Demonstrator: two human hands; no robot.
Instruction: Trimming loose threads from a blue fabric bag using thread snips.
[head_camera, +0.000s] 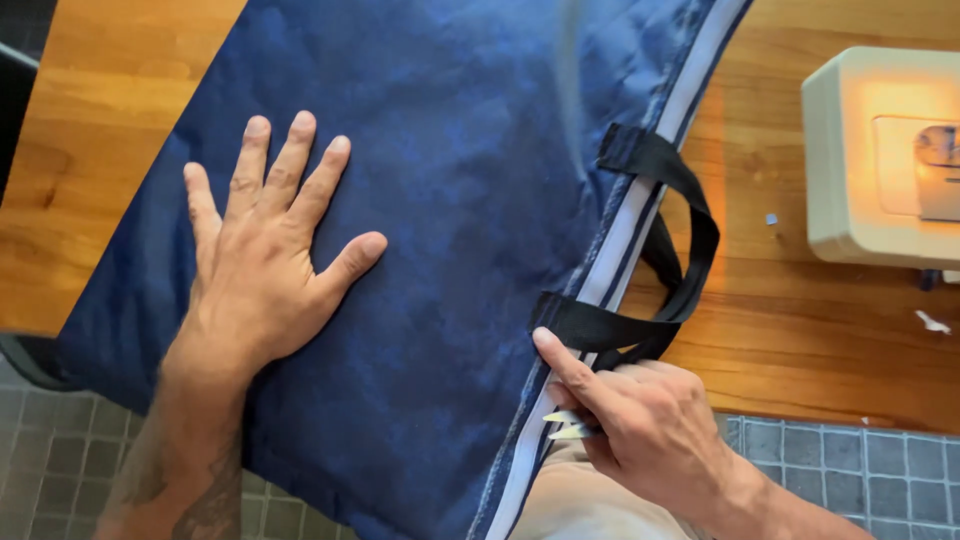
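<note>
The left hand (262, 262) lies flat, fingers spread, on the navy fabric bag (450, 200). The right hand (640, 420) is closed around small pale snips (568, 424), its forefinger pressing the black strap handle (660, 250) at the bag's white-trimmed edge (640, 190). The bag lies on the wooden surface (100, 130), its long edge running diagonally from lower centre to upper right, beside a white sewing machine (870, 160).
</note>
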